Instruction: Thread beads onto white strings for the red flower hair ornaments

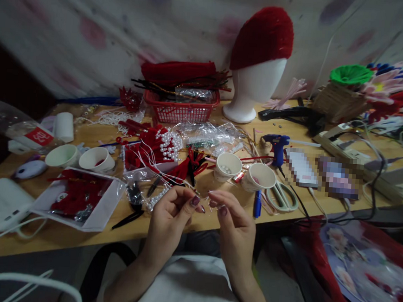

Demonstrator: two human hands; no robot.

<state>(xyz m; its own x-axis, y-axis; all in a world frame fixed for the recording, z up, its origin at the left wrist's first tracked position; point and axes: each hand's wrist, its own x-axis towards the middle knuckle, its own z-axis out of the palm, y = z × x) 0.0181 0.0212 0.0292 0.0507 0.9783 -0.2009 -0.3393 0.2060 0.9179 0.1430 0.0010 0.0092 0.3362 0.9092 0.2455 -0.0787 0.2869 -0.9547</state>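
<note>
My left hand (170, 216) and my right hand (232, 225) meet over the table's near edge, fingertips pinched together on a thin wire or thread (203, 196) that runs back toward a string of white pearl beads (170, 145). What sits on the thread between the fingers is too small to name. Two paper cups (228, 166) (258, 176) holding small beads stand just beyond my right hand. A pile of red trim and ribbon (153, 147) lies beyond my left hand.
A red basket (180, 107) and a foam head with a red knit hat (259, 58) stand at the back. Scissors (281, 197), a blue glue gun (275, 145), a power strip (345, 143), a flat tray of red pieces (79, 197) and more cups (98, 159) crowd the wooden table (58, 237).
</note>
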